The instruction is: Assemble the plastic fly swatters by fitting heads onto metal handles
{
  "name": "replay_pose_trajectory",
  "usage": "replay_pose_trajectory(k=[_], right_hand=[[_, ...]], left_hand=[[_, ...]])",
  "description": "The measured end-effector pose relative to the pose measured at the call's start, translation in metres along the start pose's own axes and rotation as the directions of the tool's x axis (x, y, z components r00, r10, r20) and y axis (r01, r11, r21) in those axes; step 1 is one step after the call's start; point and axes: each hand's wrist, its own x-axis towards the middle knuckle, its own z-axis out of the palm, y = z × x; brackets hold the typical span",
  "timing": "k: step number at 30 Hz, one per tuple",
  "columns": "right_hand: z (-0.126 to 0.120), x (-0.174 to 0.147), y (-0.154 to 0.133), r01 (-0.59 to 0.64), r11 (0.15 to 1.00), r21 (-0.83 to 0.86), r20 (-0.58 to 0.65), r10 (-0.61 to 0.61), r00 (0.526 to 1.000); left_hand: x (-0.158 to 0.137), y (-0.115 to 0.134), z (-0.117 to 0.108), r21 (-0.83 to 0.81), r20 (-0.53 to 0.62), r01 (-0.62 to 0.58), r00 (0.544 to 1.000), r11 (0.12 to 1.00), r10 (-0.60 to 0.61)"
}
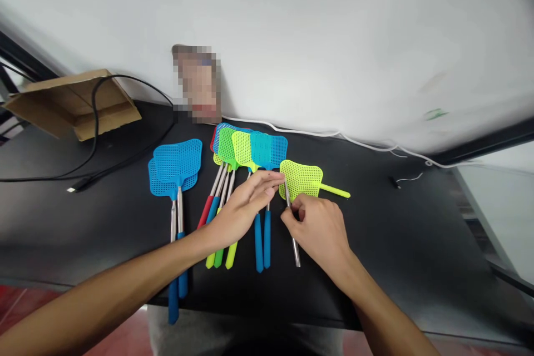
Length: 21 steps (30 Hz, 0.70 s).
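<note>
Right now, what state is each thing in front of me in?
Right hand: closed on the metal rod
Metal rod: lower end without a colored grip
Left hand: outstretched at the rod's upper end
Left blue swatters: lying overlapped
Middle swatters: overlapping, partly hidden
Lime swatter head at right: lying flat
Cardboard box: open
Black connector: unplugged

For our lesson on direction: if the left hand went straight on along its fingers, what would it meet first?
Probably the metal rod by the left hand, then the yellow swatter head; depth is unclear.
</note>
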Motion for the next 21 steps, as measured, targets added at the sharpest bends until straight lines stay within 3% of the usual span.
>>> replay_pose_trajectory(k=[3, 6, 12, 14, 18, 21], right_hand=[[-0.004, 0.003, 0.003, -0.017, 1.0, -0.014, 0.001, 0.017, 1.0], [-0.013, 0.008, 0.012, -0.018, 1.0, 0.002, 0.016, 0.018, 1.0], [-0.038, 0.024, 0.054, -0.029, 0.994, 0.101, -0.18, 0.047, 0.982], [-0.039, 0.028, 0.066, 0.002, 0.999, 0.044, -0.169, 0.005, 0.986], [-0.032, 0.025, 0.079, 0.054, 0.994, -0.099, -0.074, -0.061, 0.995], [-0.029, 0.018, 0.085, 0.048, 0.996, -0.08, -0.028, -0.05, 0.998]], left_hand=[[-0.006, 0.003, 0.002, 0.246, 0.062, -0.118, 0.992, 0.962, 0.106], [-0.01, 0.007, 0.005, 0.467, 0.134, -0.217, 0.976, 0.857, 0.174], [-0.011, 0.009, 0.004, 0.591, 0.185, -0.271, 0.962, 0.759, 0.2], [-0.011, 0.007, 0.004, 0.628, 0.207, -0.297, 0.955, 0.72, 0.213], [-0.012, 0.001, 0.004, 0.744, 0.287, -0.391, 0.919, 0.542, 0.269], [-0.011, -0.002, 0.007, 0.813, 0.373, -0.45, 0.89, 0.37, 0.263]])
